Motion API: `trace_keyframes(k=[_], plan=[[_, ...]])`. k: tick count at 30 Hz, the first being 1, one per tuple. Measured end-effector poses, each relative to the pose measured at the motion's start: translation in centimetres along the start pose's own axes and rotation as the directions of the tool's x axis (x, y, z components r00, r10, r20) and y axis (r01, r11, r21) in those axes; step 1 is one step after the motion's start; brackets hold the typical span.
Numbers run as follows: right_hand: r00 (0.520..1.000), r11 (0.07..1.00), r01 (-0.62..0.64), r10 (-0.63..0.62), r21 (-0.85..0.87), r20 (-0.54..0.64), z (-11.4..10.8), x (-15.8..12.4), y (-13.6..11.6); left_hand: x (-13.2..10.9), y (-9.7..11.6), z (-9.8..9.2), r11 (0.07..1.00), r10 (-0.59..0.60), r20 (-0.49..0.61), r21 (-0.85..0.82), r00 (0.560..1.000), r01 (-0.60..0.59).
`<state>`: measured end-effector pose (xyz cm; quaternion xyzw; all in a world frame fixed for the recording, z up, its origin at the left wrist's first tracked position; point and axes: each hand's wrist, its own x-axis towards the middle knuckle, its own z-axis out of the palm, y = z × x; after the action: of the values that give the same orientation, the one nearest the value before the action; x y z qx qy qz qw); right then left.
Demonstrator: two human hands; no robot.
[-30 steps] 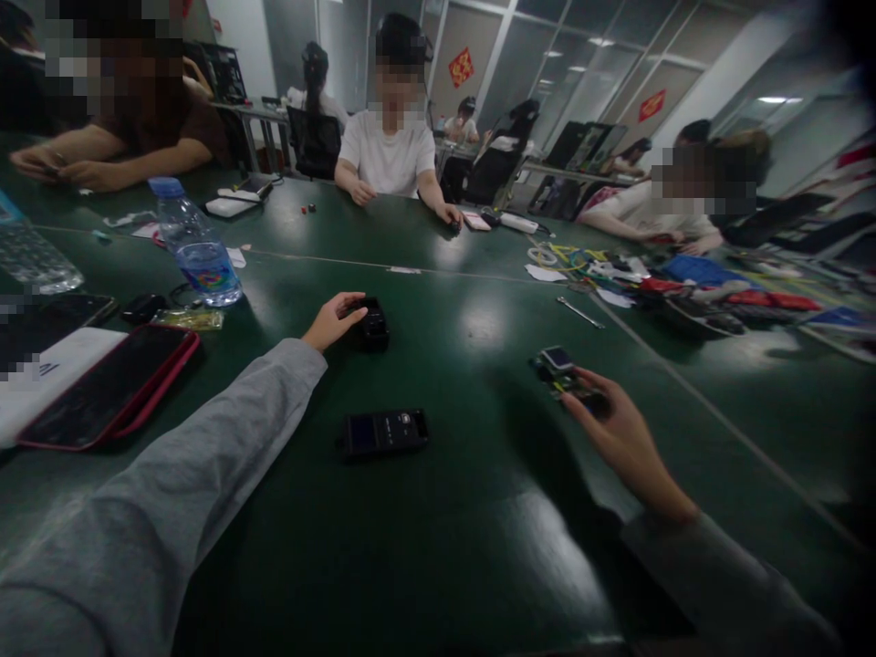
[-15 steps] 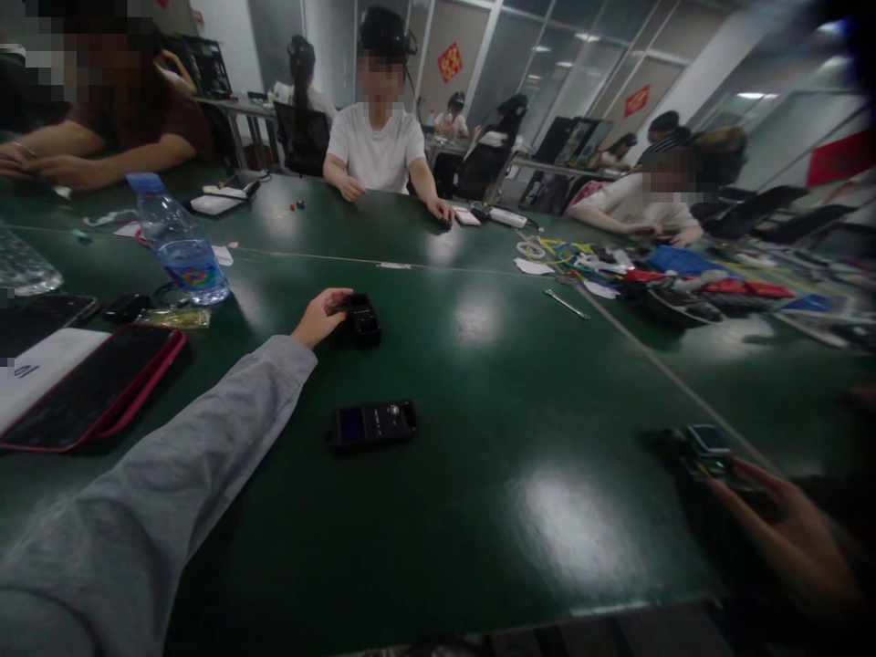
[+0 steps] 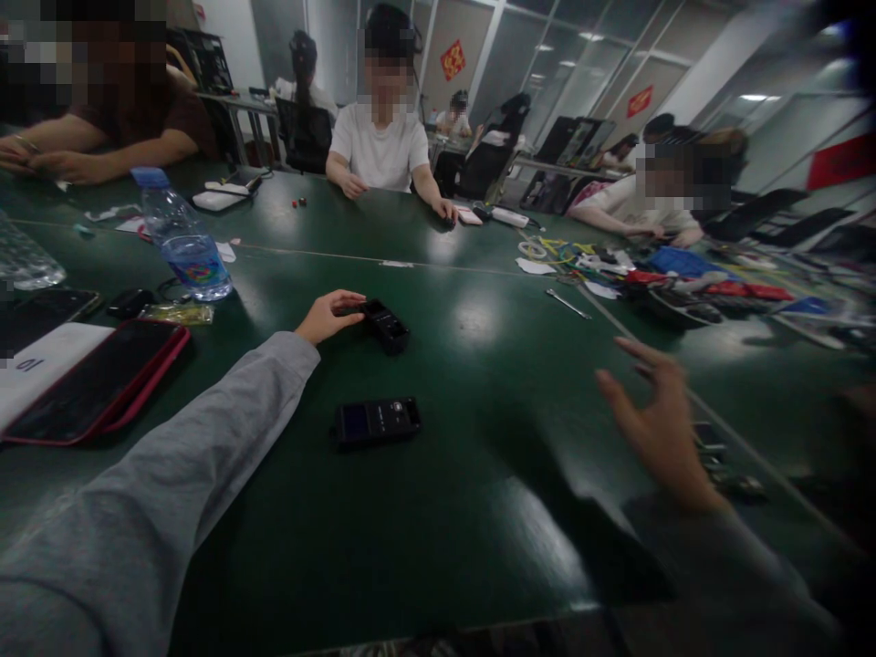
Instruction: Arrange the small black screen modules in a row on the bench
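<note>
My left hand [image 3: 332, 317] has its thumb and fingers closed at the left end of a small black device [image 3: 387, 326], which sits tilted on the green table. Nearer to me, a second black device [image 3: 378, 422] with a dark screen lies flat. On the right, my right hand [image 3: 653, 415] is raised over the table with thumb and fingers apart and nothing in it. Partly hidden behind its wrist lie some small electronic parts [image 3: 743, 485] on the table.
A water bottle [image 3: 188, 242] and a phone in a red case [image 3: 102, 383] stand and lie at left. A wrench [image 3: 568, 304] lies beyond my right hand, near piled cables and tools [image 3: 712, 274]. A person in white [image 3: 380, 146] sits opposite.
My right hand has let go of the small electronic part and moved up and left, opening. The black device at my left hand has turned and shifted slightly right.
</note>
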<state>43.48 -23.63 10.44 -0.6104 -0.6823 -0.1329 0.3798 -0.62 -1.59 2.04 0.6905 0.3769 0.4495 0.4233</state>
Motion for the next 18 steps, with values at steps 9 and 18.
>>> trace_keyframes(k=[9,18], plan=[[0.915,0.883,0.102,-0.264,0.459,0.305,19.3,3.2,-14.6,-0.1,0.6,0.3,0.996,-0.050,0.067,-0.064,0.997,0.054],[0.870,0.891,0.028,-0.245,0.453,0.428,13.4,0.6,-10.3,-0.1,0.1,0.2,0.995,-0.055,0.097,-0.080,0.994,0.063]])
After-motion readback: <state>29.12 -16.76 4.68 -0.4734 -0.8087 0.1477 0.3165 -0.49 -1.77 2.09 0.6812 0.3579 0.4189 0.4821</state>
